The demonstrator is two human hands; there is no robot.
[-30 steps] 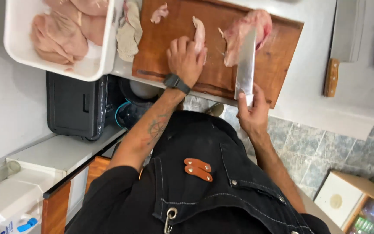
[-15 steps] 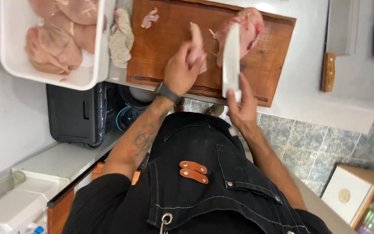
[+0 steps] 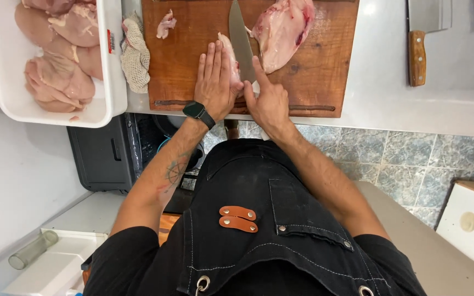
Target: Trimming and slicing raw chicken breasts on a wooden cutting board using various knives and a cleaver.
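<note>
A chicken strip [image 3: 229,57] is lying on the cutting board [image 3: 193,66] under the left hand's fingers [image 3: 210,63]; the knife [image 3: 241,41] is resting just right of them.

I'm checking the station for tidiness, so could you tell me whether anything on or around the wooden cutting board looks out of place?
Little stands out. A small scrap of raw chicken lies alone near the far left corner of the brown wooden cutting board, apart from the strip under the left hand. A crumpled beige mesh cloth is wedged between the board and the white tray.
</note>
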